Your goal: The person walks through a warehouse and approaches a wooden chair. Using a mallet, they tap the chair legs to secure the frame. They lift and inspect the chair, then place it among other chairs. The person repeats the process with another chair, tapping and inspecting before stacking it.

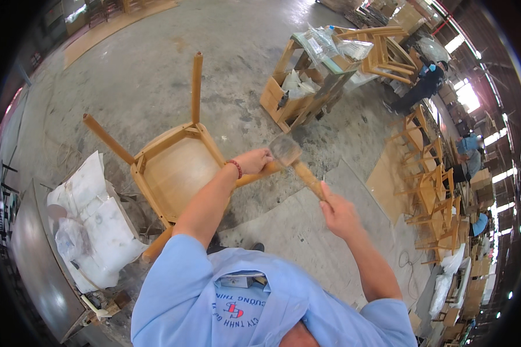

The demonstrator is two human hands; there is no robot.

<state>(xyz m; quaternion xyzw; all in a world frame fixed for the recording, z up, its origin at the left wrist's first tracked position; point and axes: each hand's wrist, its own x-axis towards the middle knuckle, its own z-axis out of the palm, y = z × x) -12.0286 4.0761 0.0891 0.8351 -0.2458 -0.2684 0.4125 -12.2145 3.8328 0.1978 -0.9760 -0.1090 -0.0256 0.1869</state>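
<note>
A wooden chair or stool frame (147, 170) is upside down in front of me, its legs pointing up and outward. By the end of its right-hand leg (256, 176), the fingers of my left hand (253, 161) are pinched together. Whatever they hold is too small to make out. My right hand (340, 215) grips the wooden handle of a mallet (285, 150). The mallet's pale, blocky head is smeared by motion, close to my left fingertips and the leg's end. I cannot tell whether it touches the leg.
A work stand (327, 61) with plastic bags and a box below stands ahead. White padding (92, 220) covers a surface at left, beside a metal sheet (40, 260). Several wooden chairs (431, 185) line the right. Co-workers (425, 84) are farther off. Cardboard (382, 179) lies on the floor.
</note>
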